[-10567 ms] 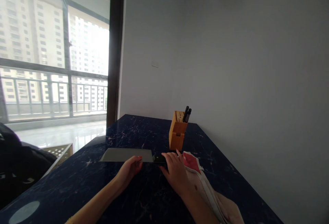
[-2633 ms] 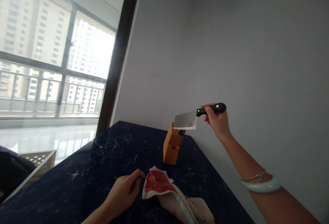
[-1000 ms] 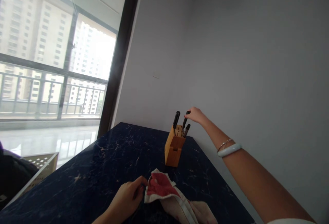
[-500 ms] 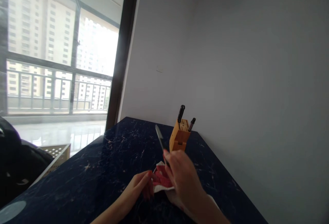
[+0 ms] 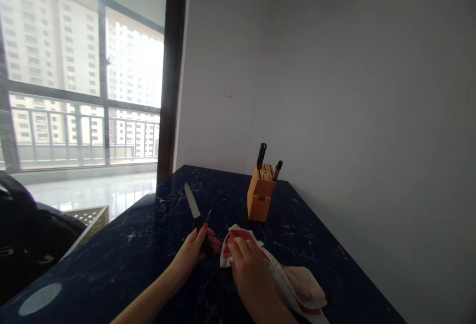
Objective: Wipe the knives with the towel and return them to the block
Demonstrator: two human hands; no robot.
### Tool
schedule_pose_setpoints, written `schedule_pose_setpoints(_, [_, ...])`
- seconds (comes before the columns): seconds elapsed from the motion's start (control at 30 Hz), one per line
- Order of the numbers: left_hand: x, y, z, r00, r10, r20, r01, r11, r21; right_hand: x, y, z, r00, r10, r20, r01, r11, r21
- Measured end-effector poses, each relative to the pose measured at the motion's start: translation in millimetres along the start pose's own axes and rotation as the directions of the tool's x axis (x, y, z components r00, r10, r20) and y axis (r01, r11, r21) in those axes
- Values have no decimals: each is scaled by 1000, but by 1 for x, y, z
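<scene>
A kitchen knife (image 5: 192, 203) with a black handle is in my left hand (image 5: 196, 245), its blade pointing up and away to the left over the table. My thumb lies along the handle. My right hand (image 5: 247, 264) is closed on a red and white cloth (image 5: 297, 284), fingers bunched at its near-left end. The rest of the cloth trails to the right under and past my wrist. Beyond my hands a wooden knife block (image 5: 259, 204) stands upright, with two dark-handled pieces in its slots.
The dark blue marble-patterned table (image 5: 163, 220) narrows toward the grey wall (image 5: 334, 116). A black bag (image 5: 33, 235) and a perforated light-coloured panel (image 5: 87, 220) are beyond the left edge. A pale round spot (image 5: 40, 299) shows at the near left.
The knife has passed from my right hand to my left and shifted leftward. My right hand is now on the cloth, which shows more of its length. The view has tilted slightly.
</scene>
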State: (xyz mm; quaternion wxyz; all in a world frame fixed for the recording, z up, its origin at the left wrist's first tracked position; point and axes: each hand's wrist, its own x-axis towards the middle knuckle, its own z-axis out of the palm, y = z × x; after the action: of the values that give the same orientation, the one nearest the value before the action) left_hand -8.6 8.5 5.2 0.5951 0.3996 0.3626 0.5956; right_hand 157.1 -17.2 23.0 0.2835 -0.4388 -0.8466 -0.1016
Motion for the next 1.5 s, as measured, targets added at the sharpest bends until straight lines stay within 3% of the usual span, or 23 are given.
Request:
schedule_pose_setpoints(0.17, [3,-6,-8,998,55,-11,-51,968,244,-3,15,8,993,71,97,-70,997,-17])
schedule_pose_setpoints(0.4, [3,-2,-6,996,-89,-25,91,889,448,5,54,1,996,68,64,-67,998,-17])
schedule_pose_setpoints(0.53, [4,-2,-6,990,-134,-39,135,849,511,2,56,3,995,81,63,-79,996,-33])
schedule_pose_setpoints(0.67, [3,-6,-5,988,-153,-27,142,825,547,2,48,8,981,182,68,-188,977,103])
schedule_pose_setpoints(0.77, [-2,-10,1,984,-178,-10,155,827,540,4,50,9,952,306,10,-295,910,290])
schedule_pose_setpoints(0.87, [-11,-14,11,980,-197,15,164,851,500,6,54,7,906,414,-89,-321,809,492])
schedule_pose_setpoints(0.97, [-16,-21,20,976,-212,42,162,844,512,6,52,6,879,463,-115,-312,739,597])
schedule_pose_setpoints(1.13, [-9,-41,16,975,-205,80,116,788,605,4,35,7,927,370,-66,-241,720,651])
schedule_pose_setpoints(1.3, [-5,-59,5,982,-25,189,-106,751,652,4,26,10,973,226,-44,-165,818,550])
schedule_pose_setpoints(1.5, [-5,-58,3,978,-69,197,-77,757,649,8,37,13,950,311,-21,-269,852,448])
